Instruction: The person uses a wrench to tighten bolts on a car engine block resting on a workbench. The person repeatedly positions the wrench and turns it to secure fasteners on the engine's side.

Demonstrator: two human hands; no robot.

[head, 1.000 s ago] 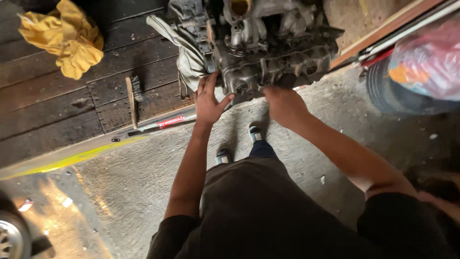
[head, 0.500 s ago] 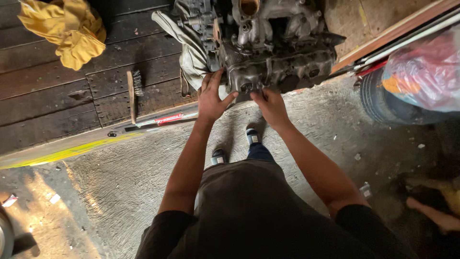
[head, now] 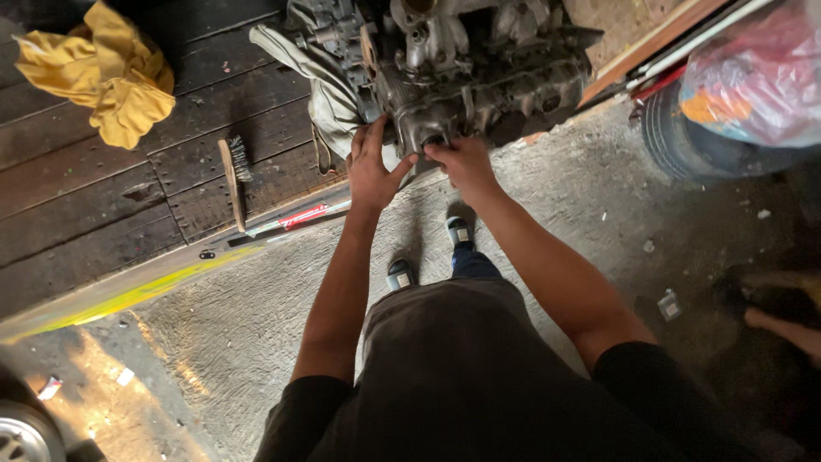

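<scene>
Head view shows both hands on an engine (head: pixel 462 77) that sits at the edge of the plank floor (head: pixel 85 214). Left hand (head: pixel 372 171) lies flat against it, fingers together, thumb spread. Right hand (head: pixel 462 162) curls its fingers on the lower corner. A wire brush (head: pixel 233 175) and yellow cloth (head: pixel 103 73) lie left; a pink plastic bag (head: pixel 753 77) sits right on a tyre (head: pixel 684 137).

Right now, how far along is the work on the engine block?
Done: nothing visibly removed or finished. In hand: left hand rests flat on the engine block, right hand works at its lower front edge; what it touches is hidden. Left: the wire brush and yellow rag lie untouched on the planks.
</scene>
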